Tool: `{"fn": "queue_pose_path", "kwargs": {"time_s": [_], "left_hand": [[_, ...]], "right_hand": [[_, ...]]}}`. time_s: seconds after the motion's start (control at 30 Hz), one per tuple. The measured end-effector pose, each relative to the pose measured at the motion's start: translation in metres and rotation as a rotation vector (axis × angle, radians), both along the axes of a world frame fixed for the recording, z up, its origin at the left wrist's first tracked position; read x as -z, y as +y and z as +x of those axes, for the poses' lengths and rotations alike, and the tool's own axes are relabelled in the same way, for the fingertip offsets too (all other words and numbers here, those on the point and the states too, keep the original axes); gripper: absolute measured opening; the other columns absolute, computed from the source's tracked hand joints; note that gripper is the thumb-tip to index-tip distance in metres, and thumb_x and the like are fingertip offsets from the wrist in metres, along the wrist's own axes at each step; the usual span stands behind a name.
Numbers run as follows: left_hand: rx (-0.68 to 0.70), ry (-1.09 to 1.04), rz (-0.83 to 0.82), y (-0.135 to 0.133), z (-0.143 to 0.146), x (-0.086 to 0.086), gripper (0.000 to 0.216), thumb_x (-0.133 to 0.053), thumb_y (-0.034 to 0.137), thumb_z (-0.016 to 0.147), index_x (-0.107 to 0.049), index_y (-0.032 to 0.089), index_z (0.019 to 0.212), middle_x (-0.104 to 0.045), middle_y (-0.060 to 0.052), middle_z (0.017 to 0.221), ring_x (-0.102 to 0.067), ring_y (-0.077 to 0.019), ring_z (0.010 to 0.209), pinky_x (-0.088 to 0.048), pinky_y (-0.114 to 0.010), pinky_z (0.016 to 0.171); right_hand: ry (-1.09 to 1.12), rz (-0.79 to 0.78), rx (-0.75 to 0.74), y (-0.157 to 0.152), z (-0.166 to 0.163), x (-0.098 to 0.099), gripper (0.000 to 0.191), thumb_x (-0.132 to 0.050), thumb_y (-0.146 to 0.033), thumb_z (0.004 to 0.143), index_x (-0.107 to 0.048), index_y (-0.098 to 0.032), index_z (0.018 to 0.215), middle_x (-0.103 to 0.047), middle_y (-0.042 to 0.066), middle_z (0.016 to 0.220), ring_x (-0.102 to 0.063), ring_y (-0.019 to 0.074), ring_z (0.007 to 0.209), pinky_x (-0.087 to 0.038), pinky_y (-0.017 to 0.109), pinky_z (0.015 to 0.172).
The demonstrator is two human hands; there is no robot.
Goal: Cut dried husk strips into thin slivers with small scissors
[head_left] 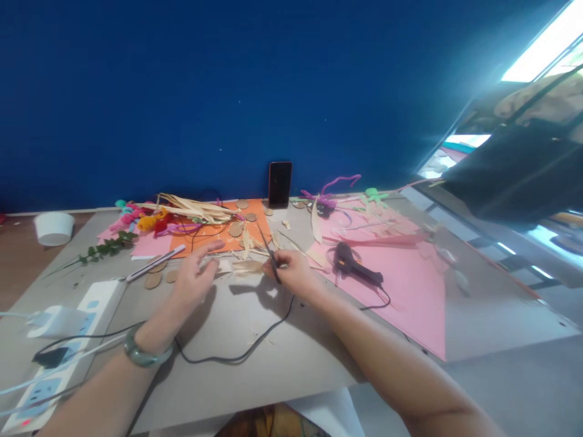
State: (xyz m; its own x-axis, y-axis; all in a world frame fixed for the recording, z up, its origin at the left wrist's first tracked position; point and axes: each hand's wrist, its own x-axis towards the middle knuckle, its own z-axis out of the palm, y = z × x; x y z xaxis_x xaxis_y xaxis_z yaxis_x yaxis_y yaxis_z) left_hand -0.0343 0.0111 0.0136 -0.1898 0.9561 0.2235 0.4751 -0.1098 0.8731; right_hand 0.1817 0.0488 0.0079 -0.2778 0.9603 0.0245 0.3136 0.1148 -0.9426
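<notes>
My right hand (294,271) is closed round a pair of dark scissors (269,255), their blades pointing up and away over a pale dried husk strip (241,266) on the grey table (273,358). My left hand (198,273) lies open just left of that strip, fingers stretched out and blurred, fingertips near its end. A green bangle (144,353) circles my left wrist. Small round cardboard discs (153,280) lie left of my left hand.
A black glue gun (355,265) rests on pink paper (410,291), its cord trailing toward me. Orange paper (214,233) holds husk strips and pipe cleaners. A phone (279,184) leans on the blue wall. A white power strip (68,340), a bowl (54,228) and a leafy sprig (107,247) sit left.
</notes>
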Motion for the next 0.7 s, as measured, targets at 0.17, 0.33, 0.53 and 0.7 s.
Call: {"fn": "queue_pose_path", "kwargs": {"time_s": [0.17, 0.33, 0.53, 0.7], "left_hand": [[0.383, 0.03, -0.138, -0.013, 0.015, -0.003, 0.027, -0.061, 0.033, 0.077, -0.07, 0.019, 0.099, -0.071, -0.006, 0.101, -0.063, -0.0219, 0.095, -0.046, -0.03, 0.085], [0.504, -0.145, -0.428, -0.017, 0.023, -0.001, 0.025, -0.064, 0.039, 0.075, -0.067, 0.015, 0.076, -0.066, -0.003, 0.062, -0.057, -0.0131, 0.053, -0.039, -0.021, 0.047], [0.344, -0.511, -0.381, -0.013, 0.017, -0.007, 0.027, -0.066, 0.04, 0.075, -0.056, 0.016, 0.079, -0.071, -0.006, 0.073, -0.064, -0.015, 0.061, -0.044, -0.021, 0.052], [0.311, -0.607, -0.323, -0.011, 0.012, -0.003, 0.03, -0.069, 0.039, 0.073, -0.056, 0.016, 0.088, -0.073, -0.008, 0.076, -0.066, -0.0164, 0.066, -0.045, -0.021, 0.054]], "right_hand": [[-0.057, 0.069, -0.173, -0.011, -0.005, -0.003, 0.011, -0.061, -0.017, 0.064, -0.057, -0.014, 0.055, -0.052, -0.003, 0.054, -0.047, 0.0097, 0.055, -0.037, 0.021, 0.053], [-0.063, 0.165, -0.256, -0.016, -0.007, -0.003, 0.017, -0.063, -0.018, 0.066, -0.051, -0.016, 0.054, -0.051, -0.003, 0.056, -0.045, 0.0093, 0.056, -0.036, 0.021, 0.054], [-0.315, 0.311, -0.231, -0.005, 0.008, -0.014, 0.039, -0.077, -0.043, 0.059, -0.047, -0.017, 0.059, -0.049, -0.004, 0.06, -0.042, 0.011, 0.06, -0.032, 0.023, 0.057], [-0.53, 0.361, -0.308, -0.004, 0.018, -0.029, 0.046, -0.077, -0.055, 0.054, -0.051, -0.018, 0.065, -0.052, -0.002, 0.064, -0.045, 0.0137, 0.065, -0.033, 0.025, 0.063]]}}
